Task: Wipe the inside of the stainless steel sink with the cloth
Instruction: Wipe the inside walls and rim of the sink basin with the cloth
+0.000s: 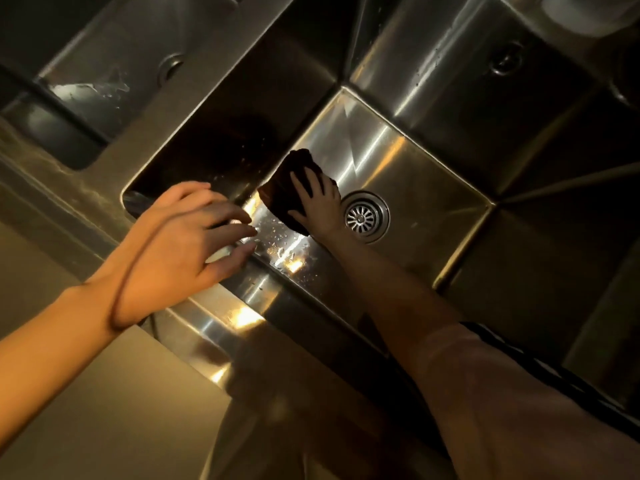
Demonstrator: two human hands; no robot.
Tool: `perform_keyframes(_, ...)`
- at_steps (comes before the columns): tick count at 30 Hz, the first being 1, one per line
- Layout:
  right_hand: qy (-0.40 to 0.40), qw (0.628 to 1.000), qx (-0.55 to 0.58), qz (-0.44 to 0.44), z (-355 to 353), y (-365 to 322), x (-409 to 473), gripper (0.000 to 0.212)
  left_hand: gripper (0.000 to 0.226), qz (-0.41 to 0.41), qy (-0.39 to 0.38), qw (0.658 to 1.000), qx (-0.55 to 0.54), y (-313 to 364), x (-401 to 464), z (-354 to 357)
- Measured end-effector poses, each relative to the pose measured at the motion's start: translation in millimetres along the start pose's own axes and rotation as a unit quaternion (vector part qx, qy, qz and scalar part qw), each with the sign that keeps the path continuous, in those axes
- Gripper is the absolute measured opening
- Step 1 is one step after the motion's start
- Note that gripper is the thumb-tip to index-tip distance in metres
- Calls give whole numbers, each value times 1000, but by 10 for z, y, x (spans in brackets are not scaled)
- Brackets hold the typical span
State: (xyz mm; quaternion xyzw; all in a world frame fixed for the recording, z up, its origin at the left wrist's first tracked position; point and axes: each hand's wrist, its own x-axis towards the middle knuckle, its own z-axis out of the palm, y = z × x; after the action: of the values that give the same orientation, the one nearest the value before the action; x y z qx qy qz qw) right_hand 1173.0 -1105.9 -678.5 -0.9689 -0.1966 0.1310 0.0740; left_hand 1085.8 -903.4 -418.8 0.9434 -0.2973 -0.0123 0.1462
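The stainless steel sink (408, 161) fills the middle of the head view, its basin seen at a slant. A dark cloth (287, 181) lies flat on the basin floor, just left of the round drain strainer (365, 216). My right hand (318, 202) presses down on the cloth with spread fingers, the arm reaching in from the lower right. My left hand (187, 237) hovers over the wet front rim of the sink, fingers apart and holding nothing. A thin band circles that wrist.
Water drops speckle the front rim (287, 254) and near wall. A second basin (114, 74) with its own drain lies at the upper left. A pale object (581, 12) sits at the top right. A beige counter front (86, 393) runs below the rim.
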Motion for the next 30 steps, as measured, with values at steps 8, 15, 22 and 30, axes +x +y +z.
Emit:
perform_keyframes(8, -2, 1000, -2, 11, -17, -96, -23, 80, 48, 8, -5, 1000, -20, -21, 1, -12)
perform_keyframes(15, -34, 999, 26, 16, -236, 18, 375, 92, 46, 18, -8, 1000, -14, -36, 2, 11)
perform_keyframes(22, 4, 1000, 7, -12, 105, -150, -162, 74, 47, 10, 0, 1000, -9, -40, 0, 3)
perform_keyframes(30, 0, 999, -17, -31, -49, -34, 86, 73, 44, -9, -6, 1000, -28, -20, -16, -42)
